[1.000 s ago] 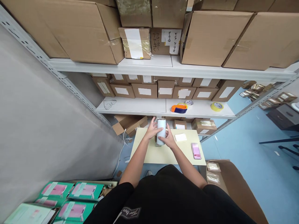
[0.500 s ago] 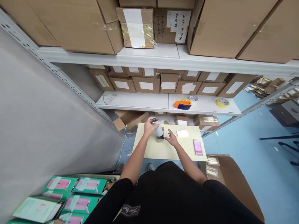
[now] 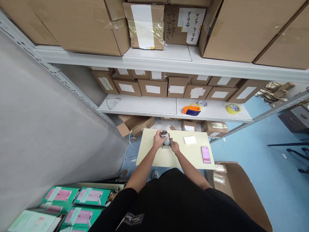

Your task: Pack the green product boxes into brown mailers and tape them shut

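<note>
A pale blue cylindrical bottle with a shiny metal top stands partly inside a small open cardboard box on the cream table. My left hand is wrapped around the bottle's upper part. Against the right side of the small box rests my right hand, fingers on a flap. Both forearms reach forward over my black shirt.
A white card and a pink phone lie on the table to the right. Behind it stand grey shelves with labelled cartons, an orange tape dispenser and a yellow tape roll. Green-and-pink boxes lie lower left, a large carton lower right.
The bottle went from upright between both hands above the table down into the small box. My right hand let go of it and moved to the box.
</note>
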A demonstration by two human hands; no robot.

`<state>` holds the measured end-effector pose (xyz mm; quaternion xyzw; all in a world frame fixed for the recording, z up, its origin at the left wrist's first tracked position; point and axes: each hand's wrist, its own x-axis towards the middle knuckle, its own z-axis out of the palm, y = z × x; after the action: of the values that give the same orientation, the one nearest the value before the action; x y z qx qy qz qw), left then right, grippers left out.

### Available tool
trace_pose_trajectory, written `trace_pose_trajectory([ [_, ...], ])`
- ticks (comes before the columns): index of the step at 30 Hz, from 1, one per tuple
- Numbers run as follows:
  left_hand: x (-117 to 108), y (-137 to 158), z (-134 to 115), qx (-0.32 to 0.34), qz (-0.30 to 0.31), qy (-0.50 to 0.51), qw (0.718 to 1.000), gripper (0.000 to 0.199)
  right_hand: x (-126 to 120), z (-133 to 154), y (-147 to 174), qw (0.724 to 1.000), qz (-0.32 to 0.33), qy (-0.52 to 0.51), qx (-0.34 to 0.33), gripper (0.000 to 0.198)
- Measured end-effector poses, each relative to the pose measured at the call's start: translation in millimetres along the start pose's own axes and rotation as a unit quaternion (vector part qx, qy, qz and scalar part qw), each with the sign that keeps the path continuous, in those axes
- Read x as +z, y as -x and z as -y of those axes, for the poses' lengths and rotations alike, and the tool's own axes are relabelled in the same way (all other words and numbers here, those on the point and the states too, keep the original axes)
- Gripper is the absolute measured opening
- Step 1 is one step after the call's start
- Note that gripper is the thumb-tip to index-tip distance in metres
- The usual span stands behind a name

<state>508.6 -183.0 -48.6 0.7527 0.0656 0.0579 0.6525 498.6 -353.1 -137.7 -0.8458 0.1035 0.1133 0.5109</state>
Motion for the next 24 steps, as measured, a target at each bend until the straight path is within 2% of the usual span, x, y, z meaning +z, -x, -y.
trace_pose_trajectory([
  [4, 6.3, 6.0, 8.6, 0.035, 0.013, -0.109, 0.993, 0.064, 4.2, -3.2, 1.5, 1.000, -0.008, -0.015, 0.021, 0.049],
  [7, 12.9, 10.9, 11.3, 0.053, 0.031, -0.235, 0.970, 0.063, 6.5, -3.0, 1.7, 0.999, -0.018, -0.026, 0.030, 0.050],
  [10, 19.0, 16.2, 16.8, 0.034, 0.075, -0.329, 0.941, 0.071, 6.1, -3.0, 2.4, 0.998, -0.032, -0.034, 0.034, 0.050],
  [13, 22.3, 21.2, 23.0, 0.000, 0.126, -0.389, 0.912, 0.070, 5.0, -3.9, 4.4, 0.998, -0.043, -0.041, 0.038, 0.049],
  [16, 18.0, 26.0, 27.0, 0.028, 0.159, -0.411, 0.897, 0.059, 5.4, -4.6, 6.3, 0.997, -0.046, -0.046, 0.044, 0.048],
  [18, 9.3, 28.0, 30.6, 0.063, 0.135, -0.391, 0.908, 0.049, 6.5, -4.2, 6.9, 0.997, -0.046, -0.047, 0.048, 0.047],
  [20, -2.7, 27.0, 36.9, 0.053, 0.068, -0.346, 0.934, 0.037, 7.7, -2.7, 7.2, 0.996, -0.045, -0.047, 0.053, 0.046],
  [22, -13.9, 21.9, 45.7, -0.021, 0.016, -0.281, 0.959, 0.031, 8.6, -0.4, 7.7, 0.996, -0.044, -0.048, 0.055, 0.044],
  [24, -19.4, 14.3, 55.4, -0.098, 0.013, -0.222, 0.970, 0.027, 9.4, 2.4, 9.2, 0.996, -0.045, -0.048, 0.055, 0.041],
])
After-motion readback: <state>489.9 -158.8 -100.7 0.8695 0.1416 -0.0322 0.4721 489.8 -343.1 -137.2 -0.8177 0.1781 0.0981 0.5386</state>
